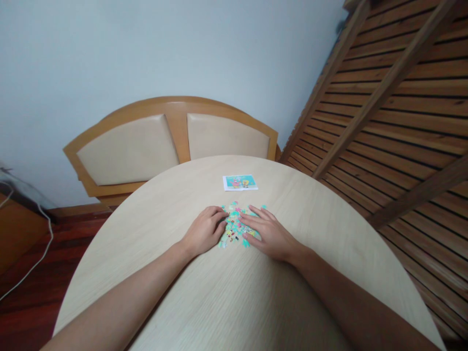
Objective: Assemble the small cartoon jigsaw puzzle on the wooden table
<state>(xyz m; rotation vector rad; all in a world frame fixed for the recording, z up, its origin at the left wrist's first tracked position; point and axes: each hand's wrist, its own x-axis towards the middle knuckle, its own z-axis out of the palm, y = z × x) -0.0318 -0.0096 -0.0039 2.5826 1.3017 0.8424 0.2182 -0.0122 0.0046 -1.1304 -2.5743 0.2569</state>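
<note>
One loose heap of small pieces (235,225) is lying near the middle of the tabletop (164,214), and from my distant seat I am seeing both hands resting against it. The left hand (205,230) is sitting at nine o'clock of the heap, its fingers bent and close together at the edge; I cannot tell whether they are pinching a piece. At three o'clock the right hand (269,235) is lying palm down with its fingers spread apart, their tips reaching over the pieces and gripping nothing that I am seeing. A picture card (240,183) is lying at twelve o'clock, apart from the heap.

I am judging the work to be at an early point: the card is lying face up, while the pieces are lying scattered, none visibly joined, so nearly all the handling is seeming left.

The pieces are looking thin, irregular and lobed, showing turquoise, pink and yellow. The card is looking flat and rectangular, with a white border. The tabletop is showing pale, fine grain and a rounded rim. Towards two o'clock, a wall of wooden slats (420,87) is leaning across my view.
</note>
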